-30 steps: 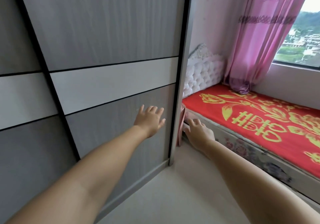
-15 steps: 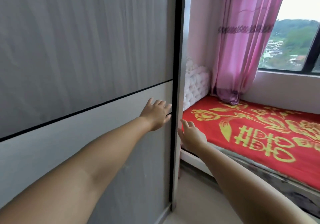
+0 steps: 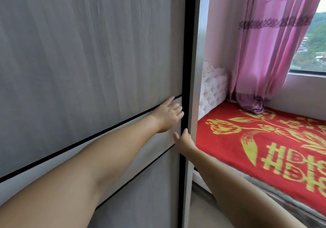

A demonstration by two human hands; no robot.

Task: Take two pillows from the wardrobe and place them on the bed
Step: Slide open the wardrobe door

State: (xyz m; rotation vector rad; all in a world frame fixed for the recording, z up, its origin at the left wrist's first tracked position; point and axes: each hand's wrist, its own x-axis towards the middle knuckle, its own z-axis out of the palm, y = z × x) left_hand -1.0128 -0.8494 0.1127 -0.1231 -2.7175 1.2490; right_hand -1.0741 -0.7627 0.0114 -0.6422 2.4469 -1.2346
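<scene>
Moved since last frame: my left hand (image 3: 168,114), fingers spread flat, reached the sliding wardrobe door (image 3: 91,60); right hand (image 3: 183,140), open, reached its black right edge. Door unopened; pillows unseen; bed (image 3: 264,148) far right.

The wardrobe (image 3: 88,60) is being seen shut, its grey wood-grain sliding door crossed by a pale band edged in black. At three o'clock from it, the bed (image 3: 264,139) is being covered by a red spread patterned in yellow.
</scene>
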